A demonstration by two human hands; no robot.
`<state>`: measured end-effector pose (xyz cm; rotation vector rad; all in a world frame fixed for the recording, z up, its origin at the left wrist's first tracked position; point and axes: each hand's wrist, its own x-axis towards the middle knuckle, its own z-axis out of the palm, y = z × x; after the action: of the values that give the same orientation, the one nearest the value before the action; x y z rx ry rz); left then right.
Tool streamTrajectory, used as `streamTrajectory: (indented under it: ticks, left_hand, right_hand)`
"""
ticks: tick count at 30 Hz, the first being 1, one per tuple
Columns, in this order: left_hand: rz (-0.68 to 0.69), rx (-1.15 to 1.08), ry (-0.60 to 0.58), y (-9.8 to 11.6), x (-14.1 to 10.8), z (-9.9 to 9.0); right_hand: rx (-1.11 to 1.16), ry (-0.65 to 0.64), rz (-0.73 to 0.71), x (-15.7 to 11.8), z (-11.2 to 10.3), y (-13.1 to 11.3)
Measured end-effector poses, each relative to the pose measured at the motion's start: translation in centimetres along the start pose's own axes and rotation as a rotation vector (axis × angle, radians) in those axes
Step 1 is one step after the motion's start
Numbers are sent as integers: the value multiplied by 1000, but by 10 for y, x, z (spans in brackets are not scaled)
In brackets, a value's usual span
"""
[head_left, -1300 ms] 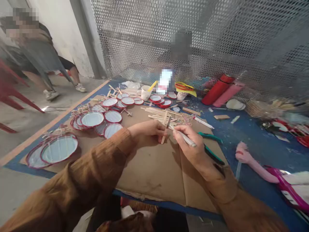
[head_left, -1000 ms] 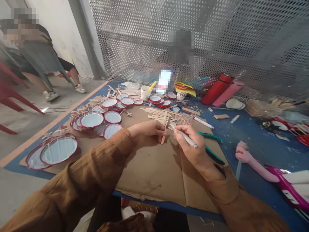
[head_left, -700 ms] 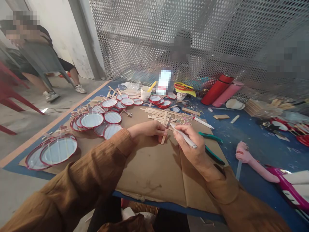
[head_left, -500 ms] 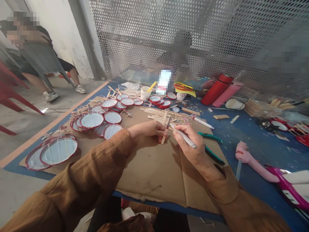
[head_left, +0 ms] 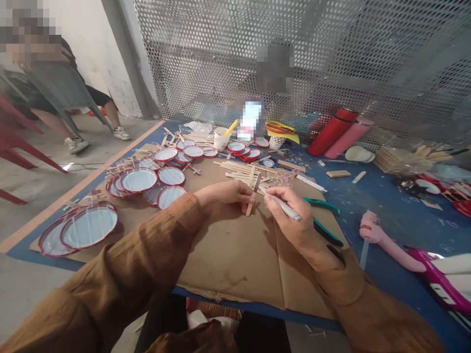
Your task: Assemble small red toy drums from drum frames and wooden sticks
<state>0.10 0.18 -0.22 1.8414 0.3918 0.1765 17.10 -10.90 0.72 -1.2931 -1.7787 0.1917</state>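
Note:
My left hand (head_left: 235,194) pinches crossed wooden craft sticks (head_left: 253,196) above the cardboard (head_left: 228,255). One of the sticks is darker at its upper end. Just to the right, my right hand (head_left: 289,211) grips a white marker (head_left: 282,205), its tip pointing at the sticks; whether it touches them I cannot tell. Behind my hands lies a pile of loose craft sticks (head_left: 235,170). Several round red-rimmed pieces (head_left: 139,180) with white faces lie on the left, some with sticks attached.
Pliers with teal handles (head_left: 327,233) and a pink glue gun (head_left: 392,252) are on the right of the blue table (head_left: 353,196). Behind stand a paper cup (head_left: 221,138), a phone (head_left: 250,120) and a red bottle (head_left: 333,131). A person (head_left: 47,63) sits at far left.
The view has shifted slightly. My hands keep nearly the same pose, with the marker close to the sticks.

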Motion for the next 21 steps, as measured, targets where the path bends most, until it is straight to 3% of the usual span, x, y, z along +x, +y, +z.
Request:
streamTrajectory:
  ticks: [13,21]
  left_hand:
    - [-6,14,-4,1,-1,-1]
    - [-18,17,-4,2,-1,0]
  right_hand:
    - [69,36,68,1,0,-4]
    - [57,36,39,2,0,-3]
